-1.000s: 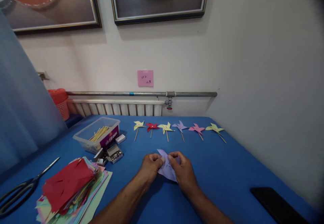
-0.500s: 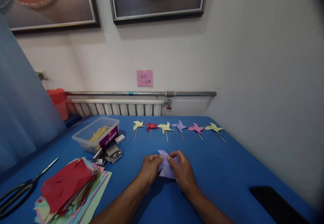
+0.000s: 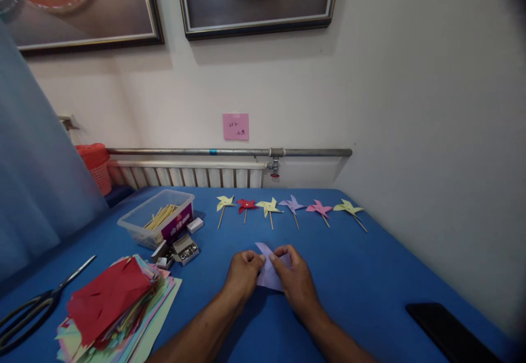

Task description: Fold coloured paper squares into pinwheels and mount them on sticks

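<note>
A partly folded lavender paper pinwheel (image 3: 270, 278) is held just above the blue table, between my two hands. My left hand (image 3: 245, 272) pinches its left edge with thumb and fingertips. On the other side, my right hand (image 3: 296, 275) grips it, the thumb pressed near the paper's middle and the fingers curled behind. One pointed flap of the paper sticks up between the hands. Beyond them lies a row of several finished pinwheels on sticks, among them a lavender one (image 3: 292, 204) and a red one (image 3: 246, 205).
To the left are a stack of cut coloured paper (image 3: 110, 303), black-handled scissors (image 3: 45, 301), small opened boxes of metal pins (image 3: 187, 250) and a clear plastic tub (image 3: 135, 226) with wooden sticks. A black phone-like object (image 3: 450, 330) rests at right. A wall with a radiator stands behind.
My left fingers have shifted slightly on the paper's left side, and the flap there looks folded differently. My right hand stays almost still.
</note>
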Demonstrator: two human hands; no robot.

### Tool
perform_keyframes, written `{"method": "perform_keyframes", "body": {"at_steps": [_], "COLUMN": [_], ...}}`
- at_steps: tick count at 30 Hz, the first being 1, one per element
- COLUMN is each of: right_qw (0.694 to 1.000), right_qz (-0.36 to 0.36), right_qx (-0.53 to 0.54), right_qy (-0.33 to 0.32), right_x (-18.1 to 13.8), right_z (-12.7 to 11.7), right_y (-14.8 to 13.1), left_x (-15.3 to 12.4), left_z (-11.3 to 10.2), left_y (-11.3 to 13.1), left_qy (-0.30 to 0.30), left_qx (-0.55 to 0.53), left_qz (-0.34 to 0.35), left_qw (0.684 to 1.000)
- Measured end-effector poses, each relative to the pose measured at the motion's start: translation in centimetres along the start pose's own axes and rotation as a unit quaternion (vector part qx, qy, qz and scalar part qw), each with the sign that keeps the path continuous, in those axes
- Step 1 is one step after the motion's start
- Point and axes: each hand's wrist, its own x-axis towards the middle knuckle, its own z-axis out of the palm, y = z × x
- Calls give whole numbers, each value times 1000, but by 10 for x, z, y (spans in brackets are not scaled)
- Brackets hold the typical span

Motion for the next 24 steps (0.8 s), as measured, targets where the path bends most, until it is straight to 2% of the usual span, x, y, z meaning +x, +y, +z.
{"method": "perform_keyframes", "body": {"at_steps": [11,18,24], "right_qw": [1000,999,998], "right_qz": [4,-6,-32], "right_qx": [-16,32,46], "right_qy": [-16,-40,-21], "right_x": [-1,2,2], "right_z": [0,2,2], "right_y": [2,5,8], "left_x": [-1,-6,-10], "left_z": [0,-6,-4], "left_y": [5,15,14], "left_qy": [-3,-57,-62], "left_qx": [-10,-80,-147], "left_qz": [-21,-70,-80], "left_qw": [1000,993,984]}}
